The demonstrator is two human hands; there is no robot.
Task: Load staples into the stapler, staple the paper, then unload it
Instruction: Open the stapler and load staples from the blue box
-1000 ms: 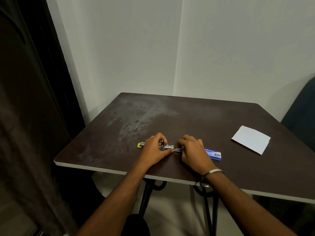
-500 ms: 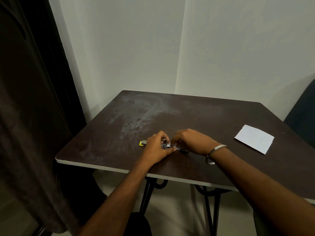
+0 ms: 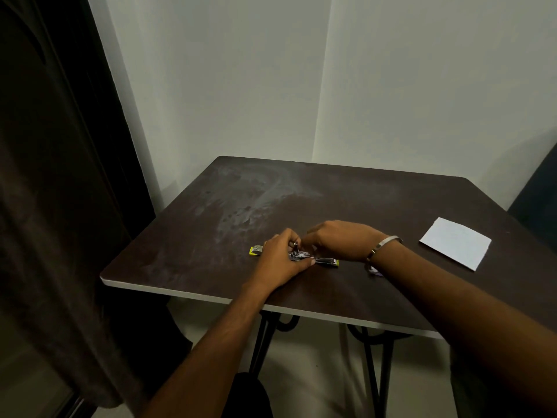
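Note:
A small metal stapler with yellow ends lies on the dark table near its front edge. My left hand covers its left half and pins it down, thumb along the front side. My right hand reaches in from the right, with its fingertips pinched at the raised middle part of the stapler. Whether a strip of staples is between those fingers is too small to tell. A white sheet of paper lies apart at the right of the table.
A sliver of the blue staple box shows under my right wrist. A dark curtain hangs at the left, white walls meet in a corner behind the table, and a dark chair stands at the far right.
My right hand has lifted off the stapler's right end and swung over it, fingertips now at its middle. The blue staple box has become mostly hidden by the wrist. The left hand stays put.

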